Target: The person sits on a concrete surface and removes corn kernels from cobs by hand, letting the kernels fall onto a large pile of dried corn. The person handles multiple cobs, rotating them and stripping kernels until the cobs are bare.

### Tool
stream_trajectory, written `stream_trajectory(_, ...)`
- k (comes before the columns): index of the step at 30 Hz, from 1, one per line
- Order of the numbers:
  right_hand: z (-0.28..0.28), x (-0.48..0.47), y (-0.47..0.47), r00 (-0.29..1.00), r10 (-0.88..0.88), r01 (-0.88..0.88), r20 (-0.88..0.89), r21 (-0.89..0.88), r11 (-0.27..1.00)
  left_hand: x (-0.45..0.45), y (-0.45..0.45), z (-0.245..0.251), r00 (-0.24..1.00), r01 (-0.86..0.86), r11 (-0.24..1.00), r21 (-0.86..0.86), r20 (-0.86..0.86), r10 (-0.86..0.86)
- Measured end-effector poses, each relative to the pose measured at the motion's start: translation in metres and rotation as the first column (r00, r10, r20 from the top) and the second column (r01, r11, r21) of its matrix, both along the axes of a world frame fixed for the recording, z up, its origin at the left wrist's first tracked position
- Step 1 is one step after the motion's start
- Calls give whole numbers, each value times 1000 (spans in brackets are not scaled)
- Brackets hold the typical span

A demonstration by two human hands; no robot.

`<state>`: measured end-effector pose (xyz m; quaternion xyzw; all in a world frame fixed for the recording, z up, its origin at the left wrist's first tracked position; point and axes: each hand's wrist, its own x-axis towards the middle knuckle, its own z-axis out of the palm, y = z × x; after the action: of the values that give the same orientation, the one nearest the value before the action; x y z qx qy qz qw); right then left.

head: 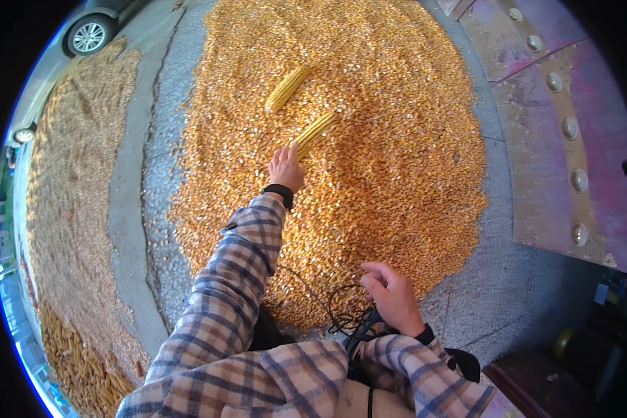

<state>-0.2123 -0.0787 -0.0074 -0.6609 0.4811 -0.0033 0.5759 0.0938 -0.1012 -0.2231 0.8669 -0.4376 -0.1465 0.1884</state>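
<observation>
A wide layer of loose corn kernels [397, 172] covers the floor before me. My left hand [286, 168] reaches forward to the near end of a yellow ear of corn [317, 130], its fingertips at or just beside the ear; whether they grip it I cannot tell. A second ear of corn [287, 88] lies on the kernels farther away. My right hand [392, 292] hovers near my lap over the kernels' near edge, fingers bent, with nothing seen in it. Close to it, a thin black cable [334, 313] lies in loops.
Left, past a cracked concrete strip [128, 209], more grain [78, 198] is spread, with a heap of corn ears [78, 360] nearer me. A parked car [89, 36] stands at upper left. On the right is a worn metal door panel [543, 157] with domed studs.
</observation>
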Motion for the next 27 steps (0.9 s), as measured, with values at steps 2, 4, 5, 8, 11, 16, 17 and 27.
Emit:
stream_trajectory(2, 1, -6, 4, 1000, -9, 9, -25, 20, 1000, 4, -6, -12, 1000, 23, 999, 28, 0, -23)
stream_trajectory(4, 1, -7, 8, 999, -32, 32, -2, 34, 999, 8, -7, -20, 998, 16, 991, 131, 55, -24)
stream_trajectory(5, 2, -8, 9, 999, -42, 43, -13, 58, 997, 9, -8, -22, 993, 9, 987, 163, 112, -28)
stream_trajectory(8, 4, -7, 9, 1000, -26, 25, 7, 38, 999, 19, -10, -13, 999, -47, 961, 273, 32, 40)
stream_trajectory(11, 6, -1, 6, 999, -6, 8, 51, -27, 1000, 29, -13, 15, 756, 58, 942, 331, -630, 175)
stream_trajectory(16, 7, 22, -12, 966, -69, 110, 249, -155, 982, -1, 8, 81, -199, -219, 975, 38, -980, -7)
stream_trajectory(17, 8, 27, -19, 944, -102, 164, 314, -177, 970, -12, 17, 98, -223, -230, 973, -21, -972, -74)
stream_trajectory(27, 33, 56, -76, 500, -562, 81, 659, 611, 788, -126, 146, 252, -262, 12, 1000, 9, -965, 12)
